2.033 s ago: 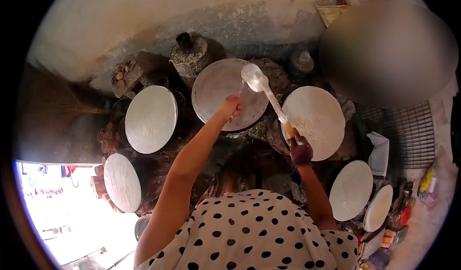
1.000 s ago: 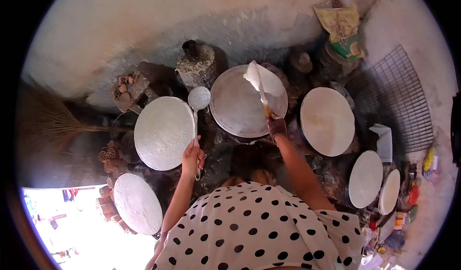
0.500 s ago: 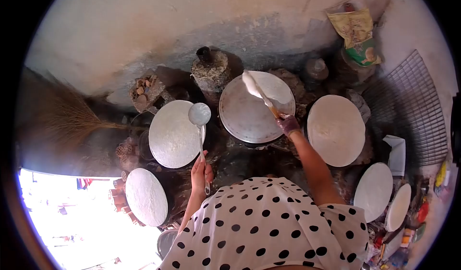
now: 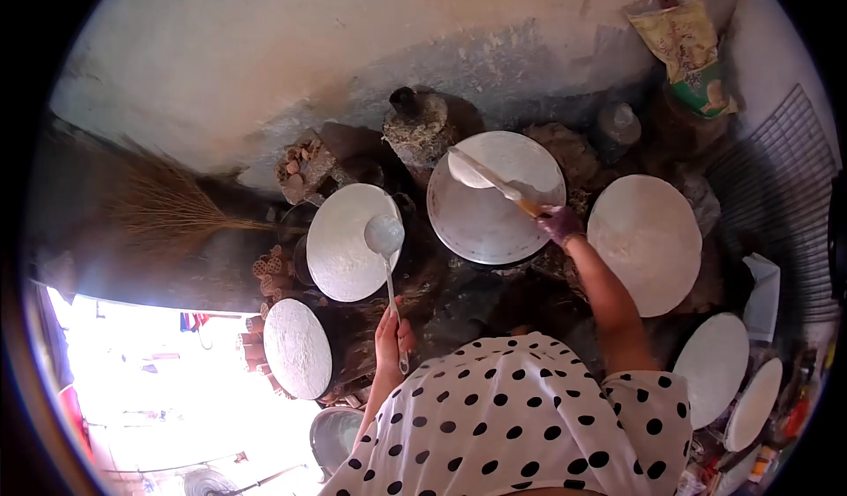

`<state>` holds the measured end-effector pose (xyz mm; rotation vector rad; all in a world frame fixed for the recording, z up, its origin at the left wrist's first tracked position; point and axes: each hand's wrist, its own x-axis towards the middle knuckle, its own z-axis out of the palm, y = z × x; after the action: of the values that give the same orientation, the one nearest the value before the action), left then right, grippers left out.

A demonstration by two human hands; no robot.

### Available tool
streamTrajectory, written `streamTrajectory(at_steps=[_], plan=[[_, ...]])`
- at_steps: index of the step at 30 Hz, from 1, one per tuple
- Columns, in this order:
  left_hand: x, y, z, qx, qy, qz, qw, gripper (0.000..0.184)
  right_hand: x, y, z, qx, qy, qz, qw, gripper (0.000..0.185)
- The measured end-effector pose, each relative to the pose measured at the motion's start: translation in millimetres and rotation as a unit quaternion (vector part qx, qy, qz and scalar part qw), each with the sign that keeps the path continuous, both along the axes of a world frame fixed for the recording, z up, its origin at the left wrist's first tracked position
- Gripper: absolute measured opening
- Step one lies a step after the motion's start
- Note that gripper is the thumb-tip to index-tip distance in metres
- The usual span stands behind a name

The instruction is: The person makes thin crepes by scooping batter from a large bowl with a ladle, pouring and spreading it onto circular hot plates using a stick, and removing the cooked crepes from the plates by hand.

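so the person's left hand [image 4: 391, 337] had its fingers closed round the handle of a ladle [image 4: 386, 234], left of centre in the frame. the bowl overlapped the right side of a white disc [image 4: 348, 253], couldn't tell if it was touching. the right hand [image 4: 562, 223] was wrapped round the wooden end of a paddle [image 4: 485, 173], blade pointing up-left over the pan [image 4: 476, 223] at upper centre. white batter [image 4: 520, 156] covered the top part of that pan, bare grey surface below. another disc [image 4: 646, 245] sat right of the pan, and a broom [image 4: 176, 209] lay upper left.
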<state>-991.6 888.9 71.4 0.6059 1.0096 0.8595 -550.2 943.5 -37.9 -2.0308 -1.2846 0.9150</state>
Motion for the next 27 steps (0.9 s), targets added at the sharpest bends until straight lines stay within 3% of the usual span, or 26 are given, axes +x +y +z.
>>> streamTrajectory(at_steps=[2,3,6,8,10,11,12,15,16,18,19,22,24,27], plan=[[-1.3,-7.9,2.5,0.025,-0.015,0.001,1.0,0.038,34.2,4.4,-70.8,0.091,0.021,-0.07,0.993,0.046],[-2.6,-11.2,1.0,0.036,-0.018,-0.003,0.999,0.037,29.3,-1.2,-43.5,0.052,0.007,-0.131,0.99,0.045],[3.9,-21.8,7.3,-0.016,-0.006,0.037,0.999,0.037,-2.0,11.7,-8.7,-0.037,-0.092,-0.124,0.987,0.034],[2.6,-23.4,2.5,-0.033,-0.034,0.037,0.998,0.037,-7.3,28.5,-26.1,-0.03,-0.099,-0.082,0.991,0.036],[2.2,-24.2,-0.2,-0.048,-0.067,0.034,0.996,0.036,0.8,35.5,-37.5,0.016,-0.063,0.052,0.997,0.037],[1.5,-26.1,-0.1,-0.055,-0.089,0.042,0.994,0.036,15.9,27.1,-35.3,0.067,0.045,0.097,0.992,0.038],[1.5,-27.4,-0.7,-0.062,-0.11,0.052,0.991,0.036,29.5,24.1,-38.9,0.067,0.043,0.097,0.992,0.038],[-2.4,-35.2,-5.6,-0.059,-0.094,0.064,0.992,0.035,41.1,23.1,-29.6,0.033,-0.036,-0.103,0.994,0.039],[-2.6,-37.6,-6.1,-0.061,-0.093,0.069,0.991,0.035,29.7,23.8,-17.1,0.03,-0.034,-0.099,0.994,0.039],[0.5,-34.3,-6.0,-0.056,-0.027,0.058,0.996,0.035,14.1,29.8,-2.1,-0.05,-0.102,-0.043,0.993,0.039],[-0.5,-33.7,-8.0,-0.056,-0.027,0.059,0.996,0.035,20.5,47.3,-61.7,-0.019,-0.083,0.011,0.996,0.039],[-6.0,-31.9,-15.9,-0.075,-0.083,0.066,0.992,0.036,27.0,32.2,-43.9,0.04,-0.033,0.114,0.992,0.041],[-8.3,-32.2,-19.3,-0.07,-0.103,0.071,0.99,0.037,42.1,24.7,-21.4,0.081,-0.029,0.122,0.989,0.043],[-4.5,-31.5,-13.5,-0.081,-0.073,0.08,0.991,0.036,48.4,46.5,-22.4,0.057,-0.009,-0.068,0.996,0.043]])
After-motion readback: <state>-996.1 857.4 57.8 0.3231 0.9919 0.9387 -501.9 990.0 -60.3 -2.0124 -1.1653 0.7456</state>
